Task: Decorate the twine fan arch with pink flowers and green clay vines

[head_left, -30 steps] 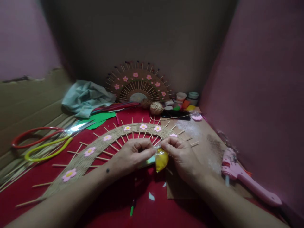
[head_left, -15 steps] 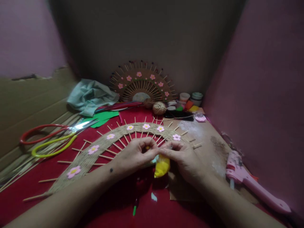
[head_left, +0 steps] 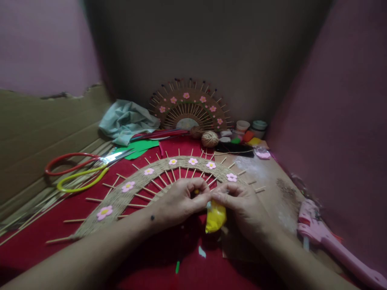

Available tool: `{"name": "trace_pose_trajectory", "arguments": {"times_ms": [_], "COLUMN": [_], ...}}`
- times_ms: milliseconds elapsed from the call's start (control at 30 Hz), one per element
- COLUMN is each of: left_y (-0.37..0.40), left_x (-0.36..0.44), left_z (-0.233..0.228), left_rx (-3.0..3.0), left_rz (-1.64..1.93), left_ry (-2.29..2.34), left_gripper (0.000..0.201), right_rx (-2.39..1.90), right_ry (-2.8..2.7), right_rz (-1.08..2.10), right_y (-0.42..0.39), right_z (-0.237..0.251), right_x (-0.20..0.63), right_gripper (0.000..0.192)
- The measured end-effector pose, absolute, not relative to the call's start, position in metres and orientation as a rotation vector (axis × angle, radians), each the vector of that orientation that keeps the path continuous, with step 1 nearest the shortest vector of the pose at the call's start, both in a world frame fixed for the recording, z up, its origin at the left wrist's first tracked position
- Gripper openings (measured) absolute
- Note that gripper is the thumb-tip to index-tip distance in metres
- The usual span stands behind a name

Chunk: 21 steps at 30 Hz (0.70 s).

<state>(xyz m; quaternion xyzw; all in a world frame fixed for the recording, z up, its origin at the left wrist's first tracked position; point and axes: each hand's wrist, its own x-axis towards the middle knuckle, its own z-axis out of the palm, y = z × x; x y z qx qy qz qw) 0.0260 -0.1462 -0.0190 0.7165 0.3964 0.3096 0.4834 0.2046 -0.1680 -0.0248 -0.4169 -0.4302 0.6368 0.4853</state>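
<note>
Both hands meet over the red cloth (head_left: 90, 241); the left hand (head_left: 178, 201) and the right hand (head_left: 242, 205) pinch the top of a small yellow bag (head_left: 215, 217) between closed fingertips, just below the woven arch (head_left: 142, 183) with pink flowers; scissors (head_left: 84, 169) lie well apart.

Near centre: bare red cloth (head_left: 145, 257), open passage. Left blocked by scissors (head_left: 87, 171) and skewers. Far: woven arch (head_left: 169, 169), twine ball (head_left: 209, 139), jars. Right: glue gun (head_left: 329, 247) on cardboard.
</note>
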Motion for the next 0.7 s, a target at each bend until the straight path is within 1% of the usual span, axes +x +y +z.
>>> {"name": "trace_pose_trajectory", "arguments": {"times_ms": [200, 333, 700], "left_y": [-0.144, -0.145, -0.148], "left_x": [0.029, 0.031, 0.033], "left_z": [-0.015, -0.011, -0.013], "left_rx": [1.679, 1.640, 1.725], "left_rz": [0.787, 0.834, 0.809], "left_ry": [0.995, 0.991, 1.002], "left_gripper": [0.030, 0.029, 0.027], "right_rx": [-1.000, -0.983, -1.067], "right_ry": [-1.029, -1.012, -1.116], "right_rz": [1.576, 1.600, 1.516], "right_y": [-0.168, -0.167, -0.170], "right_z": [-0.021, -0.018, -0.013], "right_x": [0.204, 0.204, 0.204], "right_gripper": [0.024, 0.024, 0.024]}}
